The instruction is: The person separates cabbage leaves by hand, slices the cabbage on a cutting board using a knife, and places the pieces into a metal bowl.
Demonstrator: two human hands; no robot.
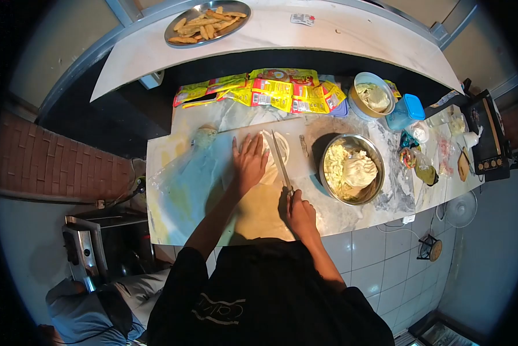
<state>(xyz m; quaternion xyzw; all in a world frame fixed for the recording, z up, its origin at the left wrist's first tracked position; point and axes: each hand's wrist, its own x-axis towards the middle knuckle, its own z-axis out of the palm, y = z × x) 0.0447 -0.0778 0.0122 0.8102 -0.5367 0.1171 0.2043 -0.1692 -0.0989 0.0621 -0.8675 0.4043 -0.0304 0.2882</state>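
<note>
Right hand (302,213): fingers wrapped round handle of long, straight steel knife (280,157). Left hand (250,163): fingers slightly spread, flat on pale, rounded cabbage piece (285,149), blade over it. Beyond, rightward: round, shiny steel bowl (367,145) holding pale chopped cabbage (335,167).

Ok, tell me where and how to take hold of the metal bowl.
Hold the metal bowl by its rim, left and right sides, probably reaching in from the near edge of the table. It stands upright, round and open, no handle showing, and its pale filling leaves the rim bare. The right hand should first put down the knife.
</note>
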